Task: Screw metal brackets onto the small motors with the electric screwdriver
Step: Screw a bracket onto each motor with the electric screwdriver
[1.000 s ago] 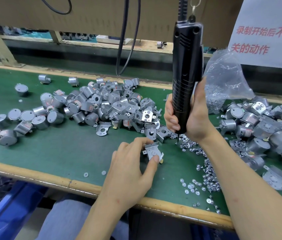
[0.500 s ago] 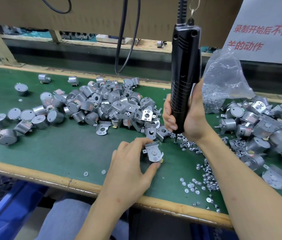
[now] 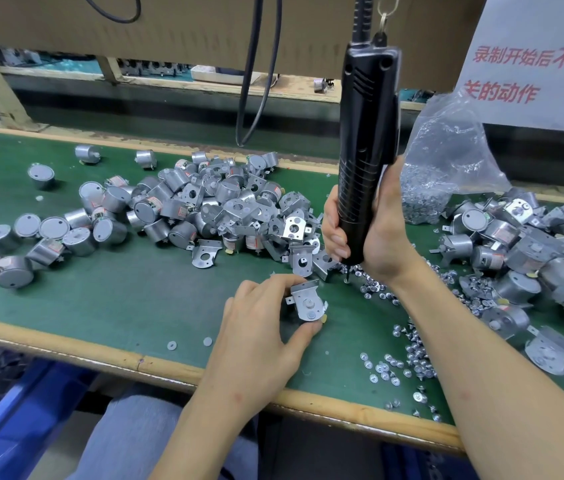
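Note:
My left hand (image 3: 260, 327) pinches a small silver motor with a metal bracket (image 3: 306, 301) laid on it, just above the green mat. My right hand (image 3: 374, 233) grips the lower body of the black electric screwdriver (image 3: 365, 140), which hangs upright from a cord. Its bit tip (image 3: 347, 278) points down among loose screws (image 3: 408, 351), a little up and right of the held motor and apart from it.
A big heap of motors and brackets (image 3: 204, 213) covers the mat's middle; another pile (image 3: 523, 247) lies right. A clear bag of screws (image 3: 443, 168) stands behind my right hand. The wooden table edge (image 3: 100, 351) runs in front; black cables (image 3: 256, 81) hang behind.
The screwdriver and my right hand have shifted slightly left and up. My left hand has turned the motor and bracket a little in its fingers.

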`<state>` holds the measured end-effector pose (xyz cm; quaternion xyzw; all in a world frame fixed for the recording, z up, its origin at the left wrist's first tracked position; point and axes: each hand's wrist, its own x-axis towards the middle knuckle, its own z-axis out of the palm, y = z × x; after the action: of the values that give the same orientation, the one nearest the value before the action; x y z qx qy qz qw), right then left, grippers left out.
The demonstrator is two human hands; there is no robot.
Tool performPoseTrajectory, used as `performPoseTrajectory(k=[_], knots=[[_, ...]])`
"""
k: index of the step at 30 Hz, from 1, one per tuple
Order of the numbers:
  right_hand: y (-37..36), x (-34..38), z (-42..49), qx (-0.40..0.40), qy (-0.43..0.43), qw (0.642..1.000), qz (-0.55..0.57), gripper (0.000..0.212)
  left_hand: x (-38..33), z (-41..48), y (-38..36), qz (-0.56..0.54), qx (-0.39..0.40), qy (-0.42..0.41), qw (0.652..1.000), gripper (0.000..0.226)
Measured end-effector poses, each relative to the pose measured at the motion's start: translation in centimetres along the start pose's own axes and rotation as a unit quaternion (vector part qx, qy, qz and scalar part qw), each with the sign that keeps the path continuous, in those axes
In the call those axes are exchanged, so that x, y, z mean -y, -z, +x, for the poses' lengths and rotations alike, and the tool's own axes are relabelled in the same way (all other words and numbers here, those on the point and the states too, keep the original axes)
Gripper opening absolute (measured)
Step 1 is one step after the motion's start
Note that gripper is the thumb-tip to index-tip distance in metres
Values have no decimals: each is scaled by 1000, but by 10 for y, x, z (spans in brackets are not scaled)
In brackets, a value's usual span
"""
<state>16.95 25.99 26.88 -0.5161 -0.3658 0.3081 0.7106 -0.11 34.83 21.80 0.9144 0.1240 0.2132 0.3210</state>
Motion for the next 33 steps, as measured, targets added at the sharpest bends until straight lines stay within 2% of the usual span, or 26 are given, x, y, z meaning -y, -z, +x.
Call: performPoseTrajectory(k=[6,15,22,33], knots=[[-5,10,-2,4,9,1000,9,85,-1,0,2,-3,8,-4,1000,42],[-39,28,-12,67,62,994,64,73,-1,2,3,-3,5,-3,1000,42],[-54,21,-11,16,52,996,73,75,-1,3,2,12,5,-1,1000,43],[-55,13,-7,-12,57,998,36,77,-2,3,2,26,10,-2,1000,45]])
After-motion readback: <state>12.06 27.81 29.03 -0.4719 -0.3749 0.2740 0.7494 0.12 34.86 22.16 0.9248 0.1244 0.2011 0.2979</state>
